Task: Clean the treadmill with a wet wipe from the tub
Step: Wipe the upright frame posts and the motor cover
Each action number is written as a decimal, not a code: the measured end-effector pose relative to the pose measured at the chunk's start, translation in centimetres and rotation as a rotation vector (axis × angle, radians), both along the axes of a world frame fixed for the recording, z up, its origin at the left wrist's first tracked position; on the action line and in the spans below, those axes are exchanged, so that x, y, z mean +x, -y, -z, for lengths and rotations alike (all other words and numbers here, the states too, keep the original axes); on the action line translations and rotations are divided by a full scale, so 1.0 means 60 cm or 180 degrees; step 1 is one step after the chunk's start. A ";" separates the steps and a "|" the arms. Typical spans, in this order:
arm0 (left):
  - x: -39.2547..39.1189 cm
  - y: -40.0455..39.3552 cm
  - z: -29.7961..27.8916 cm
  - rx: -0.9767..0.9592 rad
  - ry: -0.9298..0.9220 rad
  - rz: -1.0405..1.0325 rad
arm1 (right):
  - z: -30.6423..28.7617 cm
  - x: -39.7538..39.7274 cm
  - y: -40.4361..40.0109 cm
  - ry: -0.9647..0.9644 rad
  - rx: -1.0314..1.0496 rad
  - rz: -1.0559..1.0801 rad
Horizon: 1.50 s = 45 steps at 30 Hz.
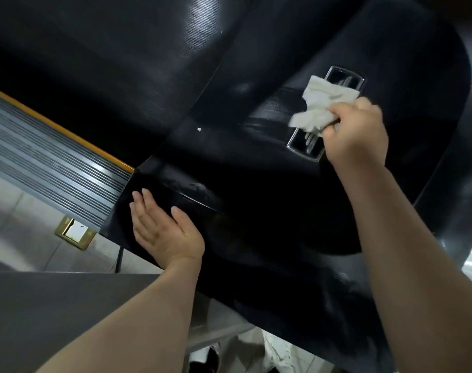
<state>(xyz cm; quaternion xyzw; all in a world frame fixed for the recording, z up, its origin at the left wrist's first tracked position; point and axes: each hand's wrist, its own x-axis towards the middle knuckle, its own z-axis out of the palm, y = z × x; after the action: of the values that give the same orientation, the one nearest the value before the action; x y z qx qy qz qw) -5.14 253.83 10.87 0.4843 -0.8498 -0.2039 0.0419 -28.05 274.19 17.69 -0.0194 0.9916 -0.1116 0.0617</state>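
right hand (356,130) is pinching a crumpled wet wipe (314,106) betw thumb & curled fingers, holding it bunched so a loose flap is dragging over the black motor cover (229,162) of the treadmill, right at the chrome-rimmed vent (307,146); the wipe is touching the cover and partly hiding the vent's middle. bunching prob gives a firmer pad for scrubbing, and the wet streaks beside the wipe suggest that patch is getting worked. left hand (162,227) is lying flat, fingers straight & spread, palm turned partly up, resting against the cover's near-left corner w/ nothing in it — looks like it's bracing the body while the other arm is reaching across. tub isn't in view, so can't say where it is. around: the ribbed grey side rail (54,168) w/ its orange edge strip (67,133) is running off to the left, the running belt (121,49) is sitting dark beyond the cover, and a brass floor socket (74,232) is sitting in the tiled floor (11,208) just beside the rail end. a small white fleck (199,128) is sitting on the cover, well apart from the wipe. in the way: the vent's slats are likely to be snagging the wipe, and glare is making it hard to tell clean from dusty areas.
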 end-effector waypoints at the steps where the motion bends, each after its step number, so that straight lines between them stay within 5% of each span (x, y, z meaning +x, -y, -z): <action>1: 0.000 0.001 0.000 0.0015 0.0007 -0.0009 | 0.001 -0.007 -0.002 -0.0064 0.0052 -0.0123; 9: -0.002 0.000 -0.005 0.0040 0.0058 -0.0029 | 0.048 0.017 0.110 -0.0202 -0.0334 -0.0602; 16: -0.006 0.001 -0.002 0.0005 0.0075 -0.0073 | 0.097 0.092 0.367 0.0876 -0.0796 -0.2429; 19: -0.004 0.003 -0.001 -0.0012 0.0047 -0.0074 | 0.080 0.103 0.279 0.0330 -0.1307 -0.2112; 24: -0.004 0.002 -0.004 0.0021 0.0055 -0.0053 | 0.014 0.178 -0.009 0.0142 -0.0443 -0.1016; 27: -0.004 0.002 -0.003 -0.0001 0.0060 -0.0044 | 0.006 0.220 -0.045 0.0111 -0.0353 -0.0519; 31: -0.002 0.003 0.000 -0.0033 0.0015 -0.0020 | 0.069 0.181 0.168 0.0247 -0.0885 -0.1957; 35: -0.005 0.002 0.000 -0.0034 0.0079 -0.0088 | 0.071 0.138 0.334 0.1250 -0.0983 -0.3125; 38: -0.005 0.002 -0.002 -0.0083 0.0037 -0.0068 | 0.059 0.155 0.246 0.1244 -0.1125 -0.3179; 45: -0.002 -0.001 -0.004 -0.0077 0.0078 -0.0015 | -0.030 0.275 -0.106 0.0957 -0.0523 -0.1761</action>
<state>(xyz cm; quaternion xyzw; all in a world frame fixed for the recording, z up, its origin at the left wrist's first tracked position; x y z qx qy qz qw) -5.24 253.91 11.09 0.4882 -0.8515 -0.1876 0.0378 -11.53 280.53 19.49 -0.2764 0.9162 -0.1718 0.2336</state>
